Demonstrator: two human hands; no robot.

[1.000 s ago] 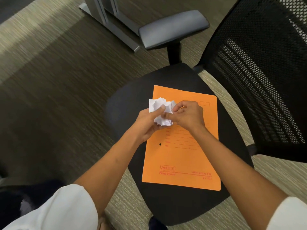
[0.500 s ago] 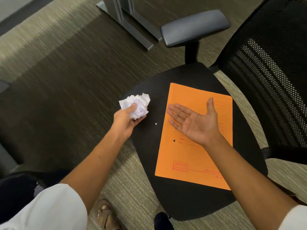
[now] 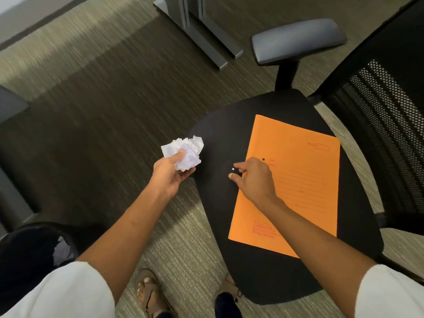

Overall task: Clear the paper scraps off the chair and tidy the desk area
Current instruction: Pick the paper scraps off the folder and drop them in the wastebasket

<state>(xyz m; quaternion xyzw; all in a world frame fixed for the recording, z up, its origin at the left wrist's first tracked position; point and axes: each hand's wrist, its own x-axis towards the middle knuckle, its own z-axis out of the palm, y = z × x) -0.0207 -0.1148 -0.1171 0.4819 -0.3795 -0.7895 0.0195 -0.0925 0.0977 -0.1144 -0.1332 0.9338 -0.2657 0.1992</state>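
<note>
My left hand [image 3: 171,173] grips a crumpled wad of white paper scraps [image 3: 184,152], held over the left edge of the black chair seat [image 3: 218,138]. My right hand [image 3: 252,177] hovers low over the seat, thumb and forefinger apart on either side of a tiny white paper dot [image 3: 233,169]. It is not touching the dot as far as I can see. An orange folder [image 3: 296,180] lies flat on the seat, its left edge under my right hand.
A black bin [image 3: 34,249] with white paper inside stands at the lower left. Grey desk legs [image 3: 202,35] rest on the carpet at the top. The chair's armrest [image 3: 298,40] and mesh back [image 3: 385,125] rise at the right. My sandalled feet [image 3: 149,292] stand below.
My right hand let go of the wad, opened palm up, then turned over and dropped toward the small dot on the seat. My left hand carried the wad to the left.
</note>
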